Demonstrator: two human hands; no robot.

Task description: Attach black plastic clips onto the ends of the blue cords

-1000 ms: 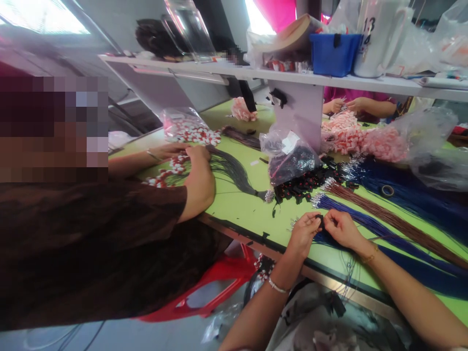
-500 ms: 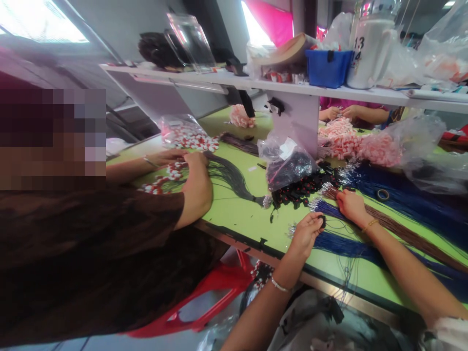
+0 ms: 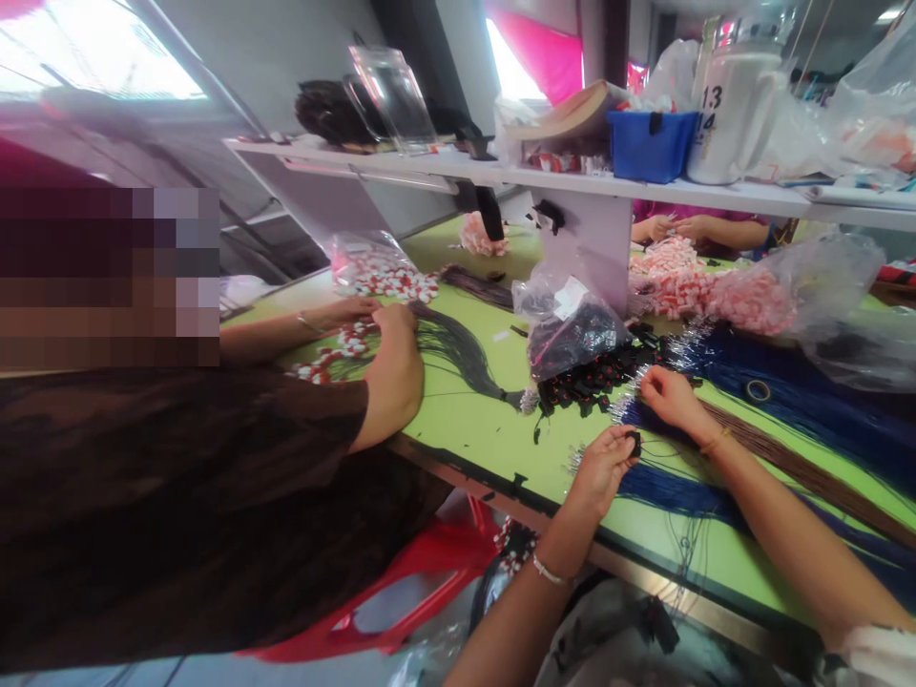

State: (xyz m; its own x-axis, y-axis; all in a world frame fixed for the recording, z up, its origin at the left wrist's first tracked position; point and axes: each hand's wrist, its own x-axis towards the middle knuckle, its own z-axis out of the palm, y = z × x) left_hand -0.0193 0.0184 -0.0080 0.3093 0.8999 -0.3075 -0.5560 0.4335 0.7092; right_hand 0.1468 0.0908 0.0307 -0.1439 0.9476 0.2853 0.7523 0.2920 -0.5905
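My left hand (image 3: 605, 469) pinches a small black connector housing (image 3: 634, 443) between thumb and fingertips, above the table's front edge. Thin dark wire runs from near that housing toward the right. Farther in, my right hand (image 3: 671, 396) has its fingers closed at the silver-tipped ends of the wire bundles; what they grip is hidden. Brown wires (image 3: 780, 448) stretch away to the right beneath my right wrist. A bundle of blue wires (image 3: 673, 485) lies between my two forearms. Just beyond my hands is a pile of black housings (image 3: 583, 382).
A plastic bag of black parts (image 3: 572, 339) stands behind the pile. At left, a co-worker's arm (image 3: 397, 367) reaches over grey wires (image 3: 465, 353). More blue wires and a tape roll (image 3: 757, 390) lie at right. A shelf (image 3: 558, 178) crosses above; a red stool (image 3: 429, 592) is below.
My right hand has shifted left along the bundles to the silver tips. My left hand still holds the black housing in nearly the same place. The view has shifted slightly.
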